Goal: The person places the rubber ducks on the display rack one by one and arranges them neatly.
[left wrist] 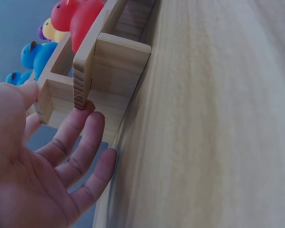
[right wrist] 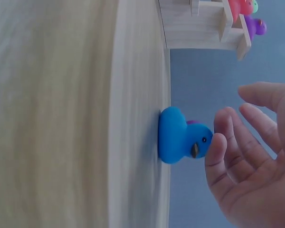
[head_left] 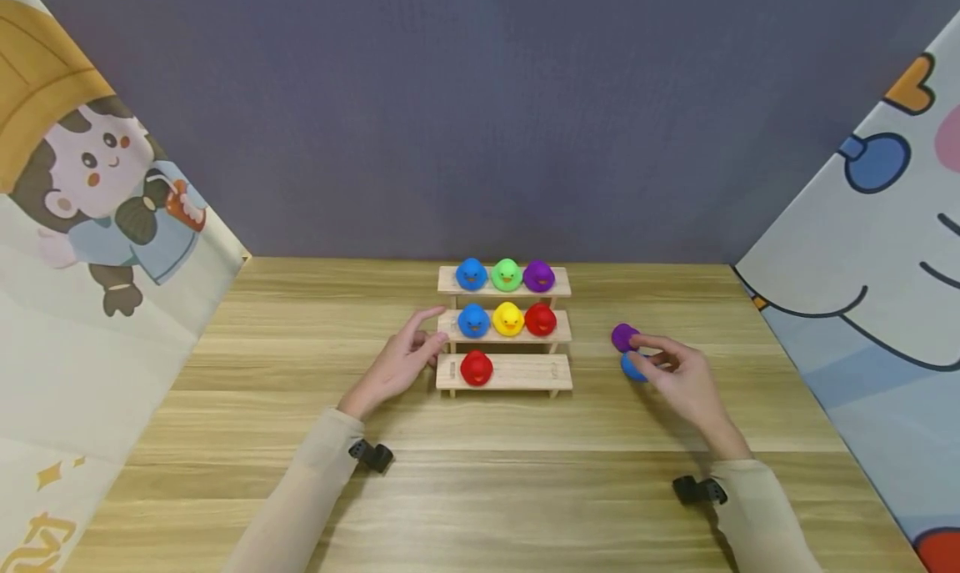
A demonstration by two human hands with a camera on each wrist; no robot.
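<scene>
A three-step wooden stand (head_left: 525, 374) holds small rubber ducks. Blue, green and purple ducks sit on the top step, blue, yellow and red on the middle one. A single red duck (head_left: 476, 368) sits at the left of the bottom step. My left hand (head_left: 420, 341) lies at the stand's left end, and in the left wrist view its straight fingers (left wrist: 80, 123) touch the stand's side (left wrist: 118, 61). On the table to the right stand a blue duck (head_left: 632, 369) and a purple duck (head_left: 623, 336). My right hand (head_left: 663, 363) hovers at the blue duck (right wrist: 178, 135), fingers loosely bent, gripping nothing.
Cartoon-printed panels wall in the table on the left (head_left: 90, 248) and the right (head_left: 862, 281), with a grey-blue backdrop behind. The wooden tabletop (head_left: 510, 490) stretches bare toward me. Black camera mounts sit on both wrists.
</scene>
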